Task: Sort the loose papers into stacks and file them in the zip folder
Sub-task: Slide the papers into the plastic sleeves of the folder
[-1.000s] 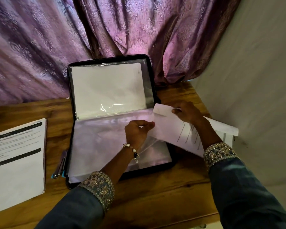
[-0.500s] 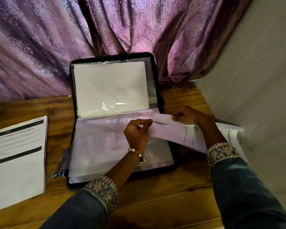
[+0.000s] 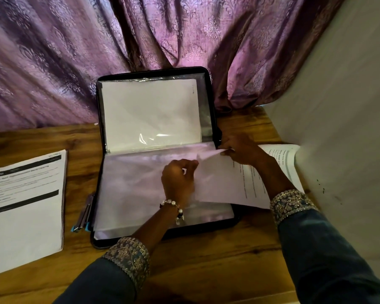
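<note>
Left hand [image 3: 178, 183]: we curl our fingers round the open edge of a clear sleeve [image 3: 132, 187] in the zip folder [image 3: 208, 102]
Right hand [image 3: 239, 148]: we pinch the top corner of a printed sheet [image 3: 224, 185], just right of our left hand
Sheet: its left edge meets the sleeve mouth
More papers [image 3: 291, 163]: under our right wrist
Printed stack [image 3: 24, 200]: well left of our left hand, on the wooden table [image 3: 206, 260]
</note>
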